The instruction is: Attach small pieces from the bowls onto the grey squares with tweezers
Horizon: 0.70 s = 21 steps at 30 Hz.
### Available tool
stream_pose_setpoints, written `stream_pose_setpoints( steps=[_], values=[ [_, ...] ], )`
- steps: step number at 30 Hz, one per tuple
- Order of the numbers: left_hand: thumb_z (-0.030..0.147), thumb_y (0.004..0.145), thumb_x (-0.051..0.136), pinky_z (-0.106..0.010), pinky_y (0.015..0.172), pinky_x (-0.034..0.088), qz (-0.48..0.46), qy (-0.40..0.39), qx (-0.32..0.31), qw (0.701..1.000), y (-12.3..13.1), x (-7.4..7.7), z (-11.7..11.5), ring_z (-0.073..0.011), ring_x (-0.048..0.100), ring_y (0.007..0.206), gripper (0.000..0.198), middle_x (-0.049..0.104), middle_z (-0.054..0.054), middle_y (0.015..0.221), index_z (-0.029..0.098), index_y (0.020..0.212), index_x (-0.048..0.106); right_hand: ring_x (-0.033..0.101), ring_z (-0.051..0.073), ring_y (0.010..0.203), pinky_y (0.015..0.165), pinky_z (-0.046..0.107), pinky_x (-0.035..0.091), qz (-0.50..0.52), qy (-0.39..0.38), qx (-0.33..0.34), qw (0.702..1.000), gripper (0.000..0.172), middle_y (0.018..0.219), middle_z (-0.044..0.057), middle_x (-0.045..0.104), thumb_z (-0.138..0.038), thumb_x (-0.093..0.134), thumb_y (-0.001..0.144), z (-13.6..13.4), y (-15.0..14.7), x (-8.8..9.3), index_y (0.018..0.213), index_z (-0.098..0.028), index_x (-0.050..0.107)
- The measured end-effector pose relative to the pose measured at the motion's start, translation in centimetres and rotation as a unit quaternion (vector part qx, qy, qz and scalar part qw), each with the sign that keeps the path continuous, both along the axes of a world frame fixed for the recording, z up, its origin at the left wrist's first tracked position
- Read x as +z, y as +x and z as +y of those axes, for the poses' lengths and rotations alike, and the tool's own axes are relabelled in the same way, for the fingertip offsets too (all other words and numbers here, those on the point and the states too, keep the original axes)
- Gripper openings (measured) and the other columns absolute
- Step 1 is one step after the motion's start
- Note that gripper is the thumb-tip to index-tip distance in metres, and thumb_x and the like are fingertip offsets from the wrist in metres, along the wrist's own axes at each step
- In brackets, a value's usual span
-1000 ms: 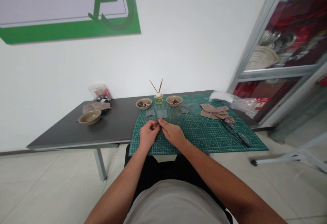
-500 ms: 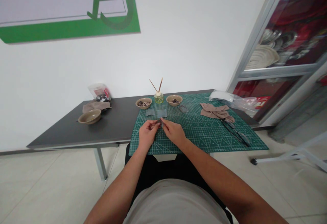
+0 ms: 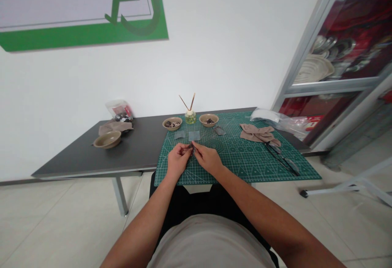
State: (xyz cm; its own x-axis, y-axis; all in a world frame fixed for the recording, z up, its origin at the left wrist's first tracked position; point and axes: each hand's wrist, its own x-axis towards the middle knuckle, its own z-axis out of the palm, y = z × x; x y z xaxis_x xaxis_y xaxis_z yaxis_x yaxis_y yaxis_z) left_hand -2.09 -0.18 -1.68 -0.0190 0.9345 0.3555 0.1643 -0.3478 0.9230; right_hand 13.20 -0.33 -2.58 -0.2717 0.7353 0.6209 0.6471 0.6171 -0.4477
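My left hand is closed in a pinch on a small dark piece, too small to tell its kind. From the other side the fingertips of my right hand are closed and press on the same piece. Both hands are over the front left part of a green cutting mat. Just beyond the fingers lie two thin grey squares. A third, darker grey piece lies to their right. Two tan bowls, one on the left and one on the right, hold small dark and pale pieces.
A glass jar with two sticks stands between the bowls. On the right are a brown cloth, eyeglasses and a plastic bag. Another tan bowl sits leftward on the dark table, before a crumpled cloth and a clear container.
Both hands stay in nearly the same place with the small dark piece between them. Only their fingers have shifted slightly.
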Motion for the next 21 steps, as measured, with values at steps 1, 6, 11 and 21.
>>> stream_pose_setpoints(
  steps=[1,6,11,21],
  values=[
    [0.032,0.075,0.068,-0.023,0.059,0.046,-0.001,0.0,-0.001,1.0,0.03,0.04,-0.02,-0.0121,0.06,0.059,0.016,0.065,0.002,0.065,0.017,0.08,0.061,0.067,0.02,0.103,0.09,0.032,0.054,0.001,0.0,0.003,1.0,0.041,0.121,0.008,0.067,-0.021,0.045,0.092,-0.01,0.0,0.02,0.132,-0.02,0.054],
    [0.031,0.075,0.068,-0.024,0.063,0.048,-0.029,0.035,0.051,0.998,0.06,0.07,-0.05,-0.0113,0.06,0.064,0.017,0.066,0.0,0.078,0.017,0.081,0.061,0.068,0.022,0.101,0.089,0.035,0.054,0.015,-0.023,-0.013,1.0,0.038,0.117,0.007,0.069,-0.021,0.047,0.092,0.03,-0.02,0.34,0.127,-0.022,0.059],
    [0.024,0.074,0.067,-0.024,0.068,0.048,-0.039,0.034,0.049,0.997,-0.04,-0.01,0.31,-0.0121,0.061,0.071,0.012,0.067,-0.002,0.088,0.018,0.081,0.06,0.067,0.019,0.101,0.09,0.033,0.053,0.097,-0.015,-0.03,0.995,0.036,0.114,0.003,0.07,-0.019,0.05,0.089,0.18,0.19,0.73,0.121,-0.027,0.063],
    [0.029,0.08,0.062,-0.024,0.062,0.046,0.006,0.012,-0.025,1.0,0.02,0.17,0.89,-0.0117,0.054,0.063,0.02,0.059,0.001,0.072,0.019,0.097,0.064,0.065,0.018,0.104,0.095,0.035,0.051,0.147,0.024,-0.016,0.989,0.033,0.111,0.002,0.07,-0.015,0.05,0.086,0.33,0.33,0.84,0.113,-0.027,0.066]
  ],
)
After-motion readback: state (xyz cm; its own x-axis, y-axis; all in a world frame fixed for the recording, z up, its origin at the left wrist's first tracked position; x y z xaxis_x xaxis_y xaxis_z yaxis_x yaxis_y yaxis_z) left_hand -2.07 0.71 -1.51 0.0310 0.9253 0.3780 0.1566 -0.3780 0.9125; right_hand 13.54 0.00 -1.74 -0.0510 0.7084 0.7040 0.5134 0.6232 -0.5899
